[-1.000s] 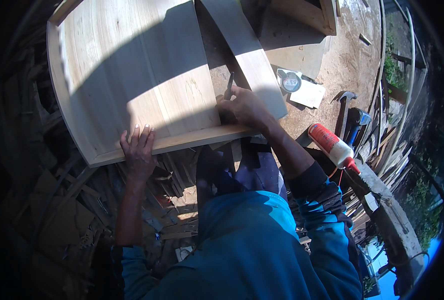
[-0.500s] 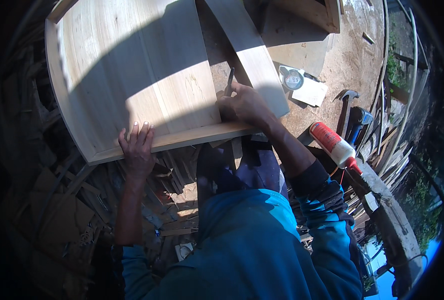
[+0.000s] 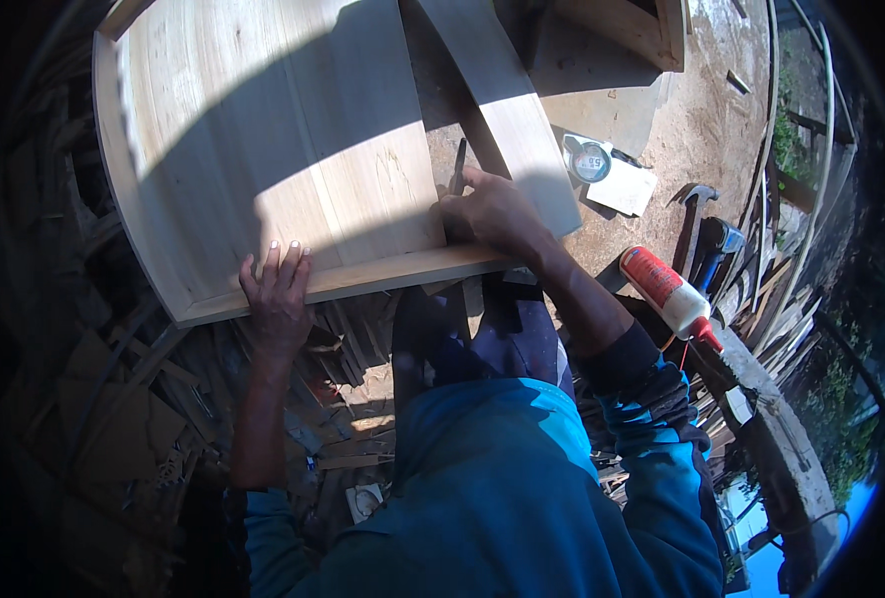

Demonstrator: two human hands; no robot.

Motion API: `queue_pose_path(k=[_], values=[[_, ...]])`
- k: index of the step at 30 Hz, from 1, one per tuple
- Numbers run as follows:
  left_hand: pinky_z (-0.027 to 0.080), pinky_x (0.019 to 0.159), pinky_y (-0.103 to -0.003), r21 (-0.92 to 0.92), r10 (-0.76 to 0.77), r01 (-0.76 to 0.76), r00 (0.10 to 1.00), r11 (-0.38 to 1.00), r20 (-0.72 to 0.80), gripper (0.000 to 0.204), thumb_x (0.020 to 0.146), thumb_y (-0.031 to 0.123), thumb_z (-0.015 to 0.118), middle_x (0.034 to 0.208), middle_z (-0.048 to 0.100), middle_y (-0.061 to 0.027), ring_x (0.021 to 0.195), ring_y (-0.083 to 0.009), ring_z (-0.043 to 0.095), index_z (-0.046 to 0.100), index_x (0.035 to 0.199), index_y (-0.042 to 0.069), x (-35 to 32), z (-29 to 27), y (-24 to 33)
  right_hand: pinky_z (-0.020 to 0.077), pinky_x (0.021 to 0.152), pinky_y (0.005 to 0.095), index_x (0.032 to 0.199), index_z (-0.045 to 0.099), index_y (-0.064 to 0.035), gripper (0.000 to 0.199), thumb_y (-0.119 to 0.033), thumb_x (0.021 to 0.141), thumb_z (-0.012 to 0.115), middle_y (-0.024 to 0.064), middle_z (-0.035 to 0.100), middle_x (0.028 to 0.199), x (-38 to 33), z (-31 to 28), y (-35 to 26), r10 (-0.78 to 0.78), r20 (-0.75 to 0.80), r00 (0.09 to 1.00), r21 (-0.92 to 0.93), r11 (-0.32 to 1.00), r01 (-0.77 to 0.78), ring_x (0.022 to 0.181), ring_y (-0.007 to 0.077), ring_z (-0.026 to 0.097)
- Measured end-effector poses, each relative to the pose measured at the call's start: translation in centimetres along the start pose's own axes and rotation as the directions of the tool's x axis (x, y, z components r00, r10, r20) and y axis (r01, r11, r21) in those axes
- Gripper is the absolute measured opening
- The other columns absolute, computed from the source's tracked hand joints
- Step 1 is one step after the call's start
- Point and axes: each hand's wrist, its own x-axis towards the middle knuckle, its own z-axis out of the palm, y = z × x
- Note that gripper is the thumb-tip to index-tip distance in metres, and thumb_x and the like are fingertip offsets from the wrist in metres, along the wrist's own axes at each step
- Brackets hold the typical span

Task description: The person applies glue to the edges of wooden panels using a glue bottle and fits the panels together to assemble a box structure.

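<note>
Little changed: wooden rail (image 3: 382, 275) still covered by left hand (image 3: 279, 294), clamping unclear; dark slim tool (image 3: 459, 159) still pinched by right hand (image 3: 498, 212), well apart; same spot apparently worked.

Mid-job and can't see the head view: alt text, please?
The person's right grip holds a dark pen-like tool beside the right edge of a framed wooden panel; the left grip lies over its near rail. To the right are a loose board, a red-and-white nozzle bottle and a claw hammer.
</note>
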Motion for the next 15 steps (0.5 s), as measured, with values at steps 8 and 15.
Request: queue_pose_path(k=[8, 15], values=[[0.028, 0.109, -0.057, -0.014, 0.001, -0.001, 0.999, 1.0, 0.039, 0.055, 0.072, 0.002, 0.062, 0.134, 0.054, -0.0087, 0.13, -0.0299, 0.045, 0.06, 0.126, 0.006, -0.2, 0.0, -0.2, 0.0526, 0.067, 0.0363, 0.104, 0.057, 0.0021, 0.03, -0.026, 0.094, 0.062, 0.0165, 0.068, 0.081, -0.7, -1.8, 0.7, 0.001, -0.178, 0.984, 0.079, 0.997, 0.013, 0.074, 0.021, 0.068], [0.035, 0.109, -0.055, -0.094, -0.028, 0.027, 0.999, 0.995, -0.015, 0.056, 0.079, -0.002, 0.056, 0.148, 0.044, -0.0113, 0.136, -0.0368, 0.041, 0.058, 0.133, 0.011, -3.3, 1.0, 1.1, 0.0504, 0.069, 0.0531, 0.102, 0.052, 0.0044, 0.033, -0.028, 0.094, 0.054, 0.0261, 0.067, 0.08, -6.9, -7.5, 2.9, 0.129, -0.632, 0.764, -0.226, 0.912, -0.342, 0.075, 0.0455, 0.066]])
